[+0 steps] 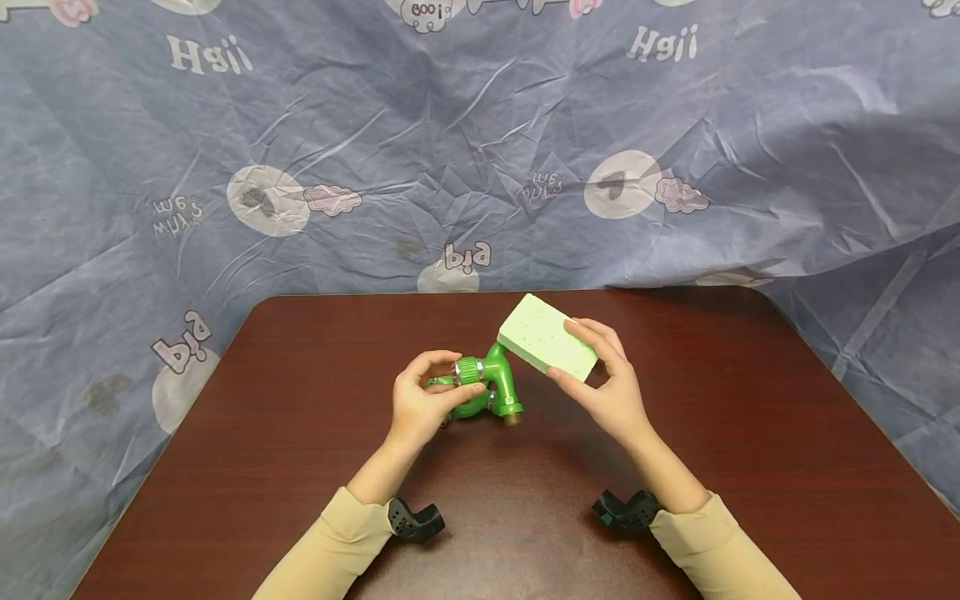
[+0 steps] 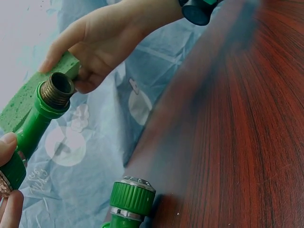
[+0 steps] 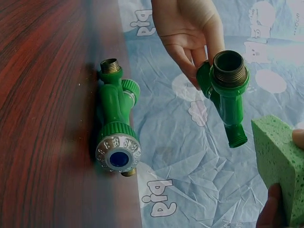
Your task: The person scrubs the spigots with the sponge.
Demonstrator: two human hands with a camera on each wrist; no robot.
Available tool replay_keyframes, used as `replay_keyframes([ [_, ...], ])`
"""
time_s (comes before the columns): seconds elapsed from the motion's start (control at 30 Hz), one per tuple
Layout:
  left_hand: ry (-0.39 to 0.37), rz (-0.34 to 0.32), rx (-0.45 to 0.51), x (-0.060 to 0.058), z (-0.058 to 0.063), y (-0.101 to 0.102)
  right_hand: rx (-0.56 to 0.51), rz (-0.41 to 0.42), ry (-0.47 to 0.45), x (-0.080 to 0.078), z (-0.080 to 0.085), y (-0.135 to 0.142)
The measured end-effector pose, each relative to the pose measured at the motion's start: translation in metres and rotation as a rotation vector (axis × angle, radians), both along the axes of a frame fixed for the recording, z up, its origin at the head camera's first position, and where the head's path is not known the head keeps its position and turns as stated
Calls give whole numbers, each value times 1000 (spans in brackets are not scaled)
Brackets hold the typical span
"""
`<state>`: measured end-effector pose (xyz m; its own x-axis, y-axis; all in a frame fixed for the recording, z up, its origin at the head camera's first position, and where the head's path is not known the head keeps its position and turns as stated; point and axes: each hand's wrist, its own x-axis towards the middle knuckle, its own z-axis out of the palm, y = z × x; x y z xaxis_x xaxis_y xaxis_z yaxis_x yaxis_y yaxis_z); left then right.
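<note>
My left hand [image 1: 427, 396] grips a green plastic tap [image 1: 495, 367] around its collar, raised over the table. In the right wrist view its brass-coloured threaded end faces the camera. Between the thumb and fingers of my right hand [image 1: 611, 387] is a light green sponge [image 1: 551, 337], tilted, its corner close to the top of the held tap. A second green tap [image 3: 112, 107] lies on the table below, with a ribbed collar and a silver ring around a blue centre. In the head view the left hand and held tap partly hide it.
The dark reddish-brown wooden table [image 1: 720, 417] spreads around both hands. Behind it hangs a creased blue-grey printed cloth [image 1: 420, 150]. Black camera mounts [image 1: 416, 521] are strapped at the two wrists, beside beige sleeves [image 1: 337, 537].
</note>
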<state>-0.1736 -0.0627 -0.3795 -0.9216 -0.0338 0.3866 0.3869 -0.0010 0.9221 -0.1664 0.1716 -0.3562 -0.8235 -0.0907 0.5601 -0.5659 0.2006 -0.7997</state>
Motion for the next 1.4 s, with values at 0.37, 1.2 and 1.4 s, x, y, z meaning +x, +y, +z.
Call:
replay_keyframes([
  [0.37,-1,-34,-29,4,0,5,75,201,14,7,-2,-11],
  [1.2,26,29,27,-1,3,-3,-27,47,12,0,-1,0],
  [1.4,40,54,109,-12,-5,-11,-38,24,29,-1,1,2],
])
